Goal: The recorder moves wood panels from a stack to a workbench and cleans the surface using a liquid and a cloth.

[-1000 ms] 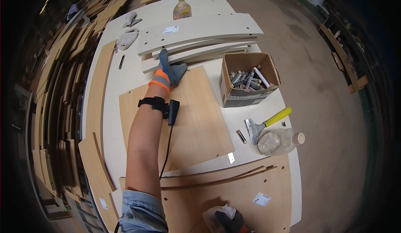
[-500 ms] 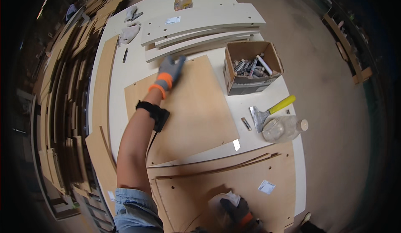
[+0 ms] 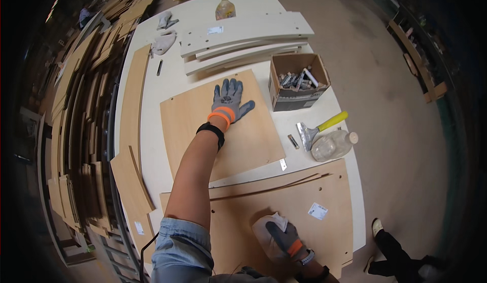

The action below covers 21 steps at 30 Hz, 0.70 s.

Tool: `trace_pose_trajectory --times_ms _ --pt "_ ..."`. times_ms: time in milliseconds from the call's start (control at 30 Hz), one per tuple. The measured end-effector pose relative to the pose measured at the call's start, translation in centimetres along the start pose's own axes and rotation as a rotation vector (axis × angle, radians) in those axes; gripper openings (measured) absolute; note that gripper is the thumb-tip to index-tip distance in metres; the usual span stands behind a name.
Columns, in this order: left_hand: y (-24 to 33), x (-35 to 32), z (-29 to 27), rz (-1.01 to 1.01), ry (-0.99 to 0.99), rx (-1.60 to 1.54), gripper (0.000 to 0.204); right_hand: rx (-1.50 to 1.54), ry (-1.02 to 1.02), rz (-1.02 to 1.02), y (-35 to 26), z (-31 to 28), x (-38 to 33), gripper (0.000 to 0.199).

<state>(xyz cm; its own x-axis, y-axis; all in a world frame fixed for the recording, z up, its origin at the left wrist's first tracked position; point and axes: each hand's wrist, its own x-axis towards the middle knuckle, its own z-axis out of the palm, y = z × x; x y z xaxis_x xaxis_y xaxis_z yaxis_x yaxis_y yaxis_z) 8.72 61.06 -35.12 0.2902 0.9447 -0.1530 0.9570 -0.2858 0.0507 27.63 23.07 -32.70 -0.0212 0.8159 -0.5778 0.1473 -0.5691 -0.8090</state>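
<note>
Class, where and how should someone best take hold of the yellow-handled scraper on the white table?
Probably best by the yellow handle, coming from the right and above: its free end points right and away, while the metal blade faces left. The clear bottle lies close on the near side, so approaching there looks awkward.

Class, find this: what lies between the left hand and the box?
In the head view, from the left hand to the box: bare board, then a strip of white table. Nothing else shows there.
</note>
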Motion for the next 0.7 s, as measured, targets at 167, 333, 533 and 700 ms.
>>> trace_pose_trajectory --times_ms 167,333,533,700 --pt "0.3 -4.2 -1.4 -0.071 0.061 0.004 0.088 -0.037 -0.021 -0.013 0.5 -0.3 0.4 0.048" --pt "-3.9 -18.4 -3.7 -0.391 0.363 -0.451 0.066 -0.042 -0.044 -0.144 0.7 -0.7 1.5 0.042" --pt "2.2 -47.6 3.4 -0.682 0.148 -0.322 0.077 0.184 -0.13 0.165 -0.4 -1.5 1.6 0.049" --pt "13.7 -56.1 5.8 -0.839 0.061 -0.409 0.091 0.321 -0.373 0.021 0.2 -3.9 1.1 0.047"
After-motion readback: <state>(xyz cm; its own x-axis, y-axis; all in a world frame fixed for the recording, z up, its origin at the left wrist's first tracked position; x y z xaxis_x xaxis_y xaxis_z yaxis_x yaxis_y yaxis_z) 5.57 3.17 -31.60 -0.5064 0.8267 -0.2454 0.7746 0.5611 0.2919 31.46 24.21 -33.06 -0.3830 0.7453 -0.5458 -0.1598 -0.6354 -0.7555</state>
